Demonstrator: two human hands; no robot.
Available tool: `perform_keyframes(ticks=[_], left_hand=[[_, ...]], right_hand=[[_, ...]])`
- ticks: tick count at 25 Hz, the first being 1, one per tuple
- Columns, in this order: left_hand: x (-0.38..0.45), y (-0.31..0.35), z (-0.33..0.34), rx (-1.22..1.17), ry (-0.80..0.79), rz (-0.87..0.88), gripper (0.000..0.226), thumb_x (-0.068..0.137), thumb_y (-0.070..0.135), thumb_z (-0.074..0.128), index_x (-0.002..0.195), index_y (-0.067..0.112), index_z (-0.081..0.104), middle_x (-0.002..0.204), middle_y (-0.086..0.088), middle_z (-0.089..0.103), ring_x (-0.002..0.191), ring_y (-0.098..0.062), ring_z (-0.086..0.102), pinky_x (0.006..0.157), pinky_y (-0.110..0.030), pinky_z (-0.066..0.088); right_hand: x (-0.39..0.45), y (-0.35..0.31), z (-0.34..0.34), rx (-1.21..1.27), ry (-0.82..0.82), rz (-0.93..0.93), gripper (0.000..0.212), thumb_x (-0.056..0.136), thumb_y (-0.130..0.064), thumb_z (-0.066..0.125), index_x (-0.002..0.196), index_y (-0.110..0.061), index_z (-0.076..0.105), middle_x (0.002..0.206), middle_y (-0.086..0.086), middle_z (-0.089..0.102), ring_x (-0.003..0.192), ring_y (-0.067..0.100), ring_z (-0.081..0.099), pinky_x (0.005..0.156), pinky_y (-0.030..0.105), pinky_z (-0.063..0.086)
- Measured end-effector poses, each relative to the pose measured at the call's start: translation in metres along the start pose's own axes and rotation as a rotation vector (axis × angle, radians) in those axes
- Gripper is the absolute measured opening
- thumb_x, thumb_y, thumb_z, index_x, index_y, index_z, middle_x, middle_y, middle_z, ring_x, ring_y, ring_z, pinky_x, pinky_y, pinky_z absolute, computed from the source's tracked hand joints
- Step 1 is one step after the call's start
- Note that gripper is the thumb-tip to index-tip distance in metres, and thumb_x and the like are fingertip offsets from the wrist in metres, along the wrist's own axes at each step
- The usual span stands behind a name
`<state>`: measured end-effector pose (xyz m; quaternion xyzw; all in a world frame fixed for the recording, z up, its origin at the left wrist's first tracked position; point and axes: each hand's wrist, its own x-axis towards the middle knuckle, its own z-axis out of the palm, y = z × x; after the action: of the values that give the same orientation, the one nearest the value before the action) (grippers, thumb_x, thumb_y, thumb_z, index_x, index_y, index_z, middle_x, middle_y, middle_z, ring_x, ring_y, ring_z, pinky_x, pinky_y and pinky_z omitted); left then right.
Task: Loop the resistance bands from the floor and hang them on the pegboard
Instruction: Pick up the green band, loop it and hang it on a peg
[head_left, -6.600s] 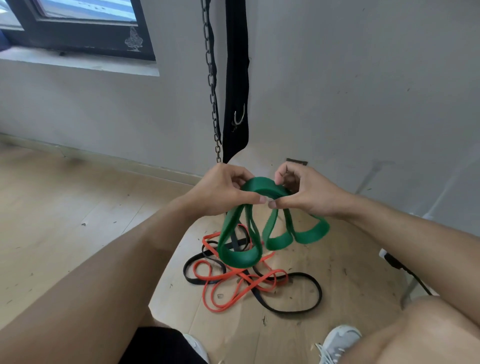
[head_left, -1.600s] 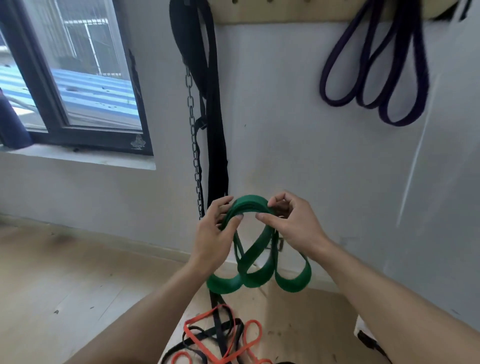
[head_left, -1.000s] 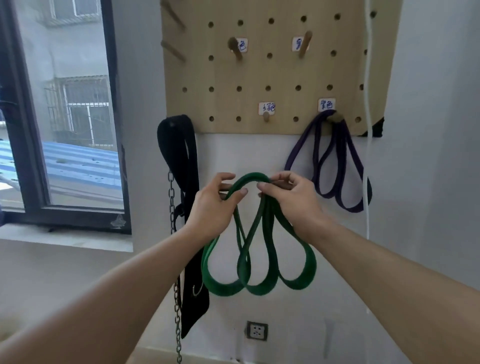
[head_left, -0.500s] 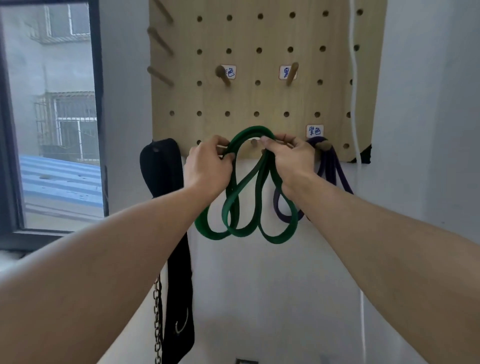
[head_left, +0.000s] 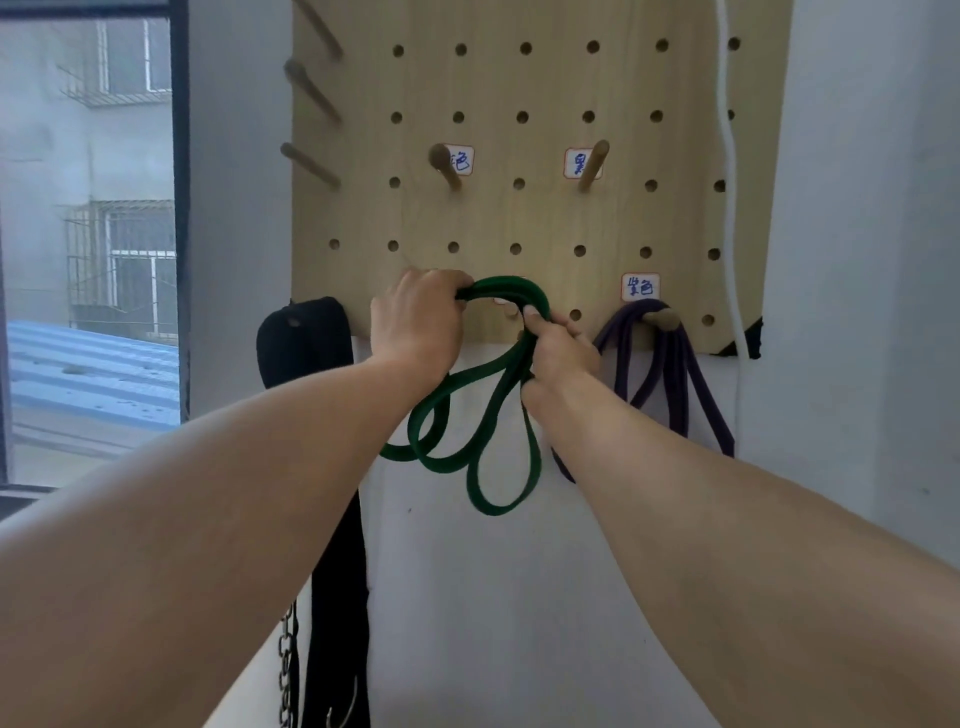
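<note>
Green band (head_left: 470, 452), both hands' fingers curled around its top, hangs in vertical loops against the pegboard (head_left: 519, 218).

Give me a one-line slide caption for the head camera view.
Both hands, left and right, hold the looped green resistance band at the pegboard's bottom row, beside a hung purple band.

Two bare arms show, from above the elbows down to the hands. No sleeves cover them. The left hand (head_left: 415, 325) and the right hand (head_left: 558, 353) wear no gloves. The wrists and the fingers (head_left: 535, 314) wear nothing.
</note>
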<state>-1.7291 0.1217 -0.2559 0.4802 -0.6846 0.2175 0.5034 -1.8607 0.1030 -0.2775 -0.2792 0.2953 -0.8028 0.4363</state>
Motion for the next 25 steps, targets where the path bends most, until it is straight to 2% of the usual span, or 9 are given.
perform_keyframes(ticks=[4, 7, 10, 13, 15, 17, 21, 23, 25], left_hand=[[0.015, -0.008, 0.004, 0.360, -0.074, 0.317, 0.041, 0.105, 0.010, 0.041, 0.139, 0.024, 0.059, 0.108, -0.004, 0.069, 0.098, -0.025, 0.060, 0.072, -0.035, 0.040], [0.022, -0.013, 0.016, 0.312, -0.158, 0.217, 0.035, 0.105, 0.012, 0.043, 0.127, 0.020, 0.069, 0.095, -0.007, 0.067, 0.080, -0.025, 0.059, 0.068, -0.036, 0.045], [0.016, -0.016, 0.034, 0.118, -0.238, 0.061, 0.026, 0.102, 0.019, 0.054, 0.120, 0.016, 0.073, 0.098, -0.010, 0.069, 0.086, -0.029, 0.066, 0.077, -0.043, 0.057], [0.012, -0.013, 0.043, 0.057, -0.243, -0.004, 0.024, 0.098, 0.021, 0.061, 0.118, 0.015, 0.073, 0.100, -0.011, 0.070, 0.087, -0.032, 0.066, 0.075, -0.042, 0.057], [0.010, -0.009, 0.042, 0.017, -0.194, -0.012, 0.023, 0.098, 0.018, 0.060, 0.118, 0.013, 0.071, 0.104, -0.012, 0.071, 0.089, -0.032, 0.066, 0.073, -0.041, 0.055], [0.007, -0.008, 0.039, -0.034, -0.126, 0.008, 0.021, 0.099, 0.013, 0.056, 0.117, 0.010, 0.065, 0.107, -0.012, 0.071, 0.092, -0.033, 0.066, 0.078, -0.046, 0.056], [0.004, -0.008, 0.032, 0.007, -0.052, 0.062, 0.019, 0.101, 0.007, 0.049, 0.113, 0.012, 0.063, 0.108, -0.009, 0.068, 0.089, -0.029, 0.063, 0.076, -0.042, 0.052], [0.007, -0.009, 0.033, 0.002, -0.056, 0.063, 0.024, 0.101, 0.006, 0.047, 0.114, 0.011, 0.067, 0.108, -0.008, 0.068, 0.089, -0.028, 0.063, 0.074, -0.037, 0.049], [0.006, -0.012, 0.038, -0.055, -0.121, 0.060, 0.025, 0.102, 0.008, 0.049, 0.109, 0.010, 0.073, 0.102, -0.008, 0.070, 0.085, -0.026, 0.065, 0.074, -0.036, 0.053]], right_hand=[[0.019, 0.012, -0.002, 0.068, -0.037, -0.032, 0.020, 0.090, 0.002, 0.076, 0.094, -0.014, 0.065, 0.100, 0.012, 0.072, 0.101, 0.028, 0.070, 0.103, 0.050, 0.057], [0.031, 0.011, -0.005, -0.114, -0.040, -0.121, 0.023, 0.088, -0.002, 0.080, 0.091, -0.016, 0.062, 0.105, 0.013, 0.074, 0.111, 0.033, 0.072, 0.100, 0.048, 0.059], [0.034, 0.008, -0.009, -0.492, -0.027, -0.291, 0.025, 0.084, -0.015, 0.086, 0.086, -0.023, 0.062, 0.098, 0.002, 0.071, 0.106, 0.028, 0.071, 0.096, 0.044, 0.059], [0.033, 0.000, -0.019, -0.928, 0.010, -0.538, 0.023, 0.085, -0.035, 0.084, 0.089, -0.031, 0.061, 0.097, -0.008, 0.063, 0.103, 0.018, 0.062, 0.091, 0.040, 0.054], [0.033, -0.002, -0.021, -0.969, -0.063, -0.563, 0.025, 0.088, -0.034, 0.082, 0.091, -0.025, 0.059, 0.092, -0.009, 0.064, 0.095, 0.017, 0.067, 0.083, 0.037, 0.057], [0.035, 0.002, -0.017, -0.875, -0.066, -0.527, 0.030, 0.085, -0.031, 0.085, 0.083, -0.022, 0.057, 0.091, -0.004, 0.069, 0.090, 0.023, 0.073, 0.081, 0.045, 0.063], [0.038, 0.013, -0.009, -0.657, -0.112, -0.344, 0.030, 0.088, -0.017, 0.082, 0.086, -0.018, 0.052, 0.099, 0.011, 0.069, 0.094, 0.035, 0.074, 0.073, 0.053, 0.066], [0.039, 0.012, -0.008, -0.763, -0.093, -0.437, 0.029, 0.088, -0.016, 0.081, 0.087, -0.018, 0.052, 0.099, 0.010, 0.068, 0.095, 0.034, 0.072, 0.078, 0.053, 0.064], [0.035, 0.006, -0.014, -0.974, -0.086, -0.635, 0.021, 0.090, -0.015, 0.077, 0.098, -0.015, 0.058, 0.108, 0.007, 0.066, 0.099, 0.027, 0.065, 0.082, 0.042, 0.056]])
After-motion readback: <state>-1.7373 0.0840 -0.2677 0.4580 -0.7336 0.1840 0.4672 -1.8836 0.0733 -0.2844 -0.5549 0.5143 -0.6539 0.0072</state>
